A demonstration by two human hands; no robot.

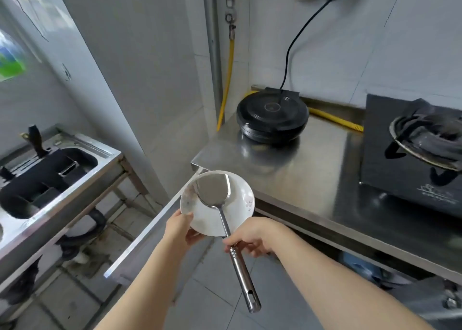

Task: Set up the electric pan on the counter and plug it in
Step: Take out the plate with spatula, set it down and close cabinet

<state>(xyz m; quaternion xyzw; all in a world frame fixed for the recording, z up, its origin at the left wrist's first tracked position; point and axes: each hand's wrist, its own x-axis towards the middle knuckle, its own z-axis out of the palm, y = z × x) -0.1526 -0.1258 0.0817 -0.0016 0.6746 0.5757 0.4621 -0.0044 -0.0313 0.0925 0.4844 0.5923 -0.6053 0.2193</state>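
The round black electric pan point(272, 119) sits lid-down and closed on the steel counter point(300, 169) at its back left corner. Its black cord point(291, 42) rises from the pan's back up the tiled wall and leaves the frame at the top. My left hand point(178, 228) grips the near rim of a white bowl point(237, 204) held just off the counter's front left corner. My right hand point(247, 239) holds the handle of a steel spatula point(213, 189), whose blade rests inside the bowl.
A black glass gas stove point(410, 154) with a burner fills the counter's right side. A yellow gas hose point(228, 79) runs down the wall behind the pan. A steel sink point(50, 174) with dark items stands to the left. The floor between is tiled.
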